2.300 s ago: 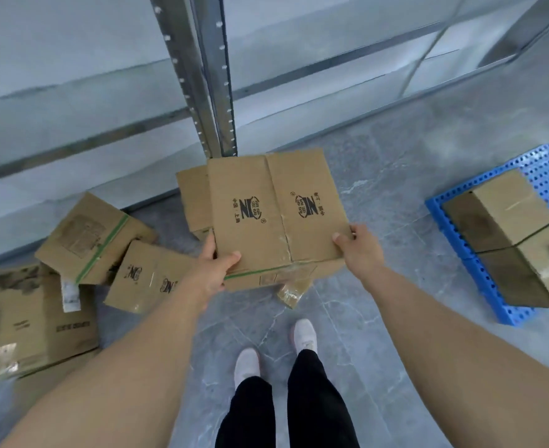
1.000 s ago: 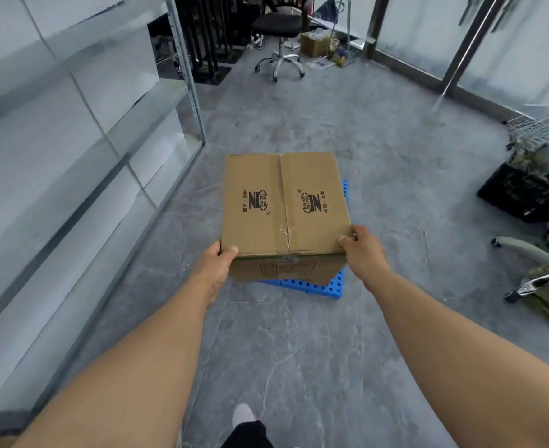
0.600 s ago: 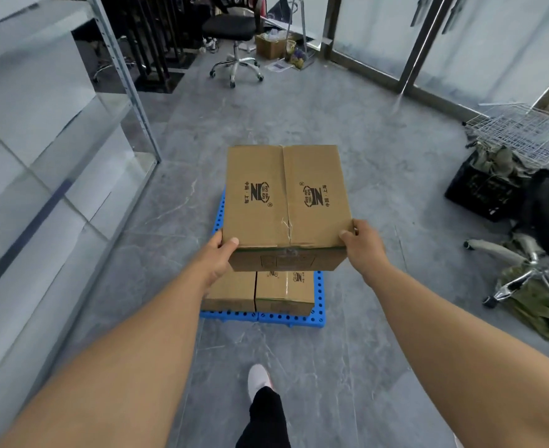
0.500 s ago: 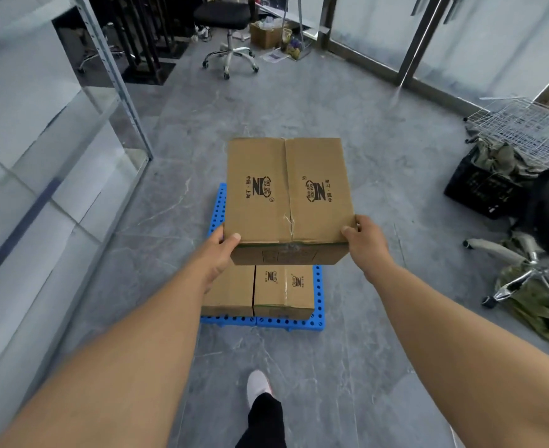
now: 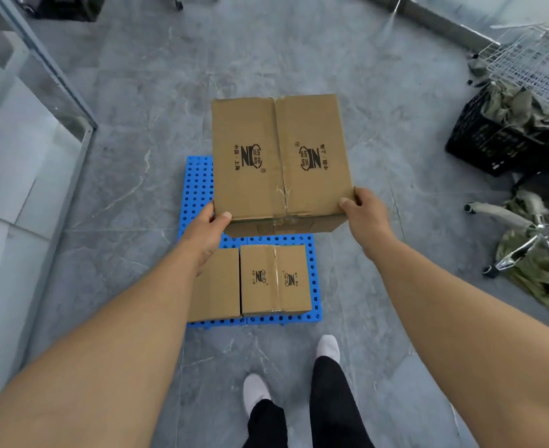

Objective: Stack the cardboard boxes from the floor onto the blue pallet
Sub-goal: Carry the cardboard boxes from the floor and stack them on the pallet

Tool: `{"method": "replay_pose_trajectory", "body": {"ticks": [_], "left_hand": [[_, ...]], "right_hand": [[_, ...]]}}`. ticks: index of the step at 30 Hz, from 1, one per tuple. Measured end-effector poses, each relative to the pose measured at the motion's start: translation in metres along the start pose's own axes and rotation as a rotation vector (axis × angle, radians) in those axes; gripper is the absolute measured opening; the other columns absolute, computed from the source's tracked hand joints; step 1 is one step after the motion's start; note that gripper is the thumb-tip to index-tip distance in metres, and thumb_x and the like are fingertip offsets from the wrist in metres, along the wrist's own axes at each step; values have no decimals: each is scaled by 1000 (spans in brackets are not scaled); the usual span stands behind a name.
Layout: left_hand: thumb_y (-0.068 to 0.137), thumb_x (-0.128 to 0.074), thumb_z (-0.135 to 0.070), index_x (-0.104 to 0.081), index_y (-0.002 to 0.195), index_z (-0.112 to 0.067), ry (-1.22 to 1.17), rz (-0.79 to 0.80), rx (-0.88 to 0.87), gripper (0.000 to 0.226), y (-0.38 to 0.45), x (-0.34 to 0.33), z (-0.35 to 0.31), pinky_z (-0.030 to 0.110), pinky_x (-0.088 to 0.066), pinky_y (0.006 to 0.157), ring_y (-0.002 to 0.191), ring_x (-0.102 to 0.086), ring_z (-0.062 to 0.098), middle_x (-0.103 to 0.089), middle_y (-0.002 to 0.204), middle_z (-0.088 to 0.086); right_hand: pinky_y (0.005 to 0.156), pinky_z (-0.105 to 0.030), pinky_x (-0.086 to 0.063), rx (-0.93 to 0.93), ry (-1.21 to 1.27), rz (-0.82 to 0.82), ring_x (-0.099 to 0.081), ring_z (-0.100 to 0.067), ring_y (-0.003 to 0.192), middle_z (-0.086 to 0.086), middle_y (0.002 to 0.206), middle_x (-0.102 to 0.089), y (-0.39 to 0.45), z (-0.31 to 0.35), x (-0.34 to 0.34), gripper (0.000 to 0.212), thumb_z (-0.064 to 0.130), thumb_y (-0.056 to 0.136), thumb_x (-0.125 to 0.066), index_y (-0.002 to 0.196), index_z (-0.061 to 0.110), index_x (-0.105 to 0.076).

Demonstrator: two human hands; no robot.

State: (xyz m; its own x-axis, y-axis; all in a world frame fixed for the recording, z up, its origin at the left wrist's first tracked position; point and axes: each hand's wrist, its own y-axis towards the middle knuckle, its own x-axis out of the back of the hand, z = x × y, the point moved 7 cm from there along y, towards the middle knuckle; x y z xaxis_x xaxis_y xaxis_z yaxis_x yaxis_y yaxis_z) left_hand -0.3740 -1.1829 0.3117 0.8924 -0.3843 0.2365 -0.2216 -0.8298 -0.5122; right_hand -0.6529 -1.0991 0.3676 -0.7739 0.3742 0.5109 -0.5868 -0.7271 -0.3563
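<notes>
We carried the cardboard box from the shelf-side pile over to the blue pallet, above its bare far half.

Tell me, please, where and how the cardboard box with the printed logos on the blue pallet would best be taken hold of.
Take the printed box by its two opposite side faces, one hand each, coming down from above. Its right face looks open to a grip; its left face butts against the plain box, so that one may need shifting aside. The taped top offers no edge to pinch.
</notes>
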Motion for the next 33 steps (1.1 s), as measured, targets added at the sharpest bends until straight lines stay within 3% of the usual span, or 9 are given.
{"method": "replay_pose_trajectory", "body": {"ticks": [4, 7, 12, 16, 20, 23, 28, 31, 33], "left_hand": [[96, -43, -35, -34, 141, -31, 27, 2, 9, 47, 52, -15, 13, 44, -31, 110, 125, -45, 17, -48, 137, -5], [96, -43, -35, -28, 145, -31, 51, 4, 40, 51, 92, -31, 36, 38, -26, 112, 130, -39, 14, -41, 143, -9], [98, -40, -32, -24, 146, -31, 87, 20, 100, 50, 161, -60, 92, 37, -21, 114, 133, -36, 14, -36, 145, -12], [99, -37, -32, -25, 145, -33, 131, 47, 118, 48, 209, -82, 132, 40, -21, 114, 133, -36, 14, -37, 145, -12], [98, -37, -34, -17, 148, -31, 169, 29, 158, 53, 250, -98, 165, 40, -18, 116, 136, -32, 13, -29, 151, -11], [99, -38, -30, -23, 147, -31, 187, 21, 142, 50, 271, -105, 185, 36, -21, 114, 134, -35, 13, -34, 148, -10], [99, -39, -31, -25, 146, -33, 244, 9, 170, 50, 293, -107, 221, 30, -20, 112, 134, -32, 12, -33, 148, -11], [99, -38, -30, -27, 145, -30, 300, 10, 187, 48, 301, -105, 239, 30, -20, 111, 135, -29, 13, -34, 148, -9], [99, -38, -29, -29, 145, -28, 314, 9, 196, 47, 304, -106, 248, 30, -21, 111, 135, -30, 13, -35, 148, -8]], "right_hand": [[80, -29, -36, -21, 28, 36, -45, -13, 96, 7, 105, -45, 50, -25, -23, 38, 22, 96, -44, 134, 17, -43], [75, -23, -36, -35, 14, 67, -44, -10, 94, 6, 112, -48, 89, -58, -44, 41, 22, 97, -43, 137, 20, -41], [80, -24, -37, -87, 24, 119, -48, -10, 101, 1, 128, -50, 153, -120, -84, 43, 23, 97, -43, 140, 21, -38], [61, -9, -34, -83, 15, 150, -49, 2, 84, 8, 115, -51, 200, -163, -114, 39, 20, 97, -43, 136, 23, -42], [57, -10, -35, -94, 12, 147, -48, 4, 76, 20, 93, -50, 237, -206, -138, 39, 20, 96, -43, 135, 25, -42], [54, -10, -35, -99, 8, 168, -50, 5, 75, 24, 89, -50, 252, -236, -158, 36, 21, 96, -43, 132, 29, -44], [65, -16, -38, -130, 38, 203, -51, 1, 89, 19, 98, -53, 265, -278, -191, 39, 21, 97, -43, 135, 29, -40], [86, -29, -45, -139, 43, 236, -54, -13, 105, 4, 120, -55, 270, -291, -209, 43, 20, 96, -43, 139, 26, -38], [86, -30, -43, -138, 53, 243, -52, -13, 100, 2, 122, -55, 272, -298, -218, 44, 20, 96, -43, 139, 26, -37]]}}
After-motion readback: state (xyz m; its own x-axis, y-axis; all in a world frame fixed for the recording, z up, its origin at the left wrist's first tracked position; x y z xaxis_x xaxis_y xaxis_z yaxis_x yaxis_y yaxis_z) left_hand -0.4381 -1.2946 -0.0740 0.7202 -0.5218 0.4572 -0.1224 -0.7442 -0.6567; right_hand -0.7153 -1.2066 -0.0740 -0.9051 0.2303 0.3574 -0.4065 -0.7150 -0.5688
